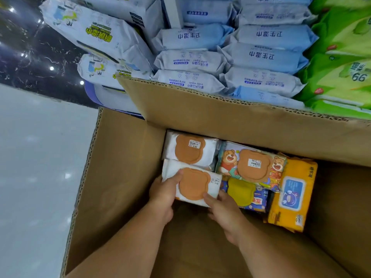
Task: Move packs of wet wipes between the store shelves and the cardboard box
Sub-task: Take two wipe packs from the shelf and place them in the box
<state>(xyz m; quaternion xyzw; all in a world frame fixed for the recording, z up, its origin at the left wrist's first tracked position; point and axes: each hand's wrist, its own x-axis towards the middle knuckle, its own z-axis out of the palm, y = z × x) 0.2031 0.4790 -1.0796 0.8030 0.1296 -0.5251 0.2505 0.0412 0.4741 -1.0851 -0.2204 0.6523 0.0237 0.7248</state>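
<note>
Inside the open cardboard box [124,177] lies a white wet wipes pack [195,183] with an orange bear-shaped lid. My left hand [165,194] grips its left end, thumb on top. My right hand [222,207] holds its near right corner. A second white pack [189,150] lies just behind it. To the right are a cartoon-bear pack [253,166], a pack with a yellow lid [244,194] and an orange pack [291,195].
Behind the box, shelves hold stacked blue-white wipes packs [263,57], larger white packs [96,35] on the left and green packs [341,63] on the right. The box's far flap [230,121] stands up against them. Pale glossy floor [40,157] lies to the left.
</note>
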